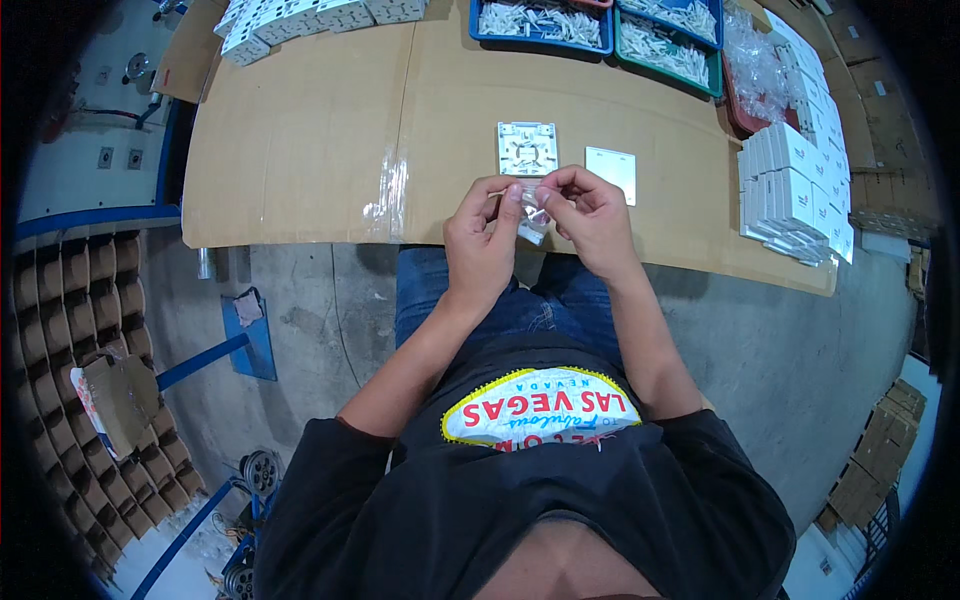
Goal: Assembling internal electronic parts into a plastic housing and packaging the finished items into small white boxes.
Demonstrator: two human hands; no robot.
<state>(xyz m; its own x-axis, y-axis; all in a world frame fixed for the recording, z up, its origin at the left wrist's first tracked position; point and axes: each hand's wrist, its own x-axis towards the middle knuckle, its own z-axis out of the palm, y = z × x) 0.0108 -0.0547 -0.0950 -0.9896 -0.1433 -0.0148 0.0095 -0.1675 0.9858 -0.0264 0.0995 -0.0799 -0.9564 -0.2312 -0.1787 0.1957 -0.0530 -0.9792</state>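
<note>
Tabletop point(300, 130) covered in brown cardboard carries the work, and at its near edge the left hand point(478, 235) and the right hand point(598, 220) come close together, each with thumb and forefinger pinched on a small clear bag point(533, 212). The bag is held between them around the middle of that edge; what it contains is too small to tell.

Just beyond the fingertips lies a white square frame point(527, 150) with moulded detail on its upper face. To its right, near the right hand and apart from the frame, a plain white plate point(612, 172) lies flat.

Along the far edge stand a blue tray point(540, 44) and a green tray point(668, 82), both filled with small pale pieces. White boxy units point(300, 18) line the far left corner, and stacked white pieces point(790, 180) crowd the right edge toward the near right corner.
</note>
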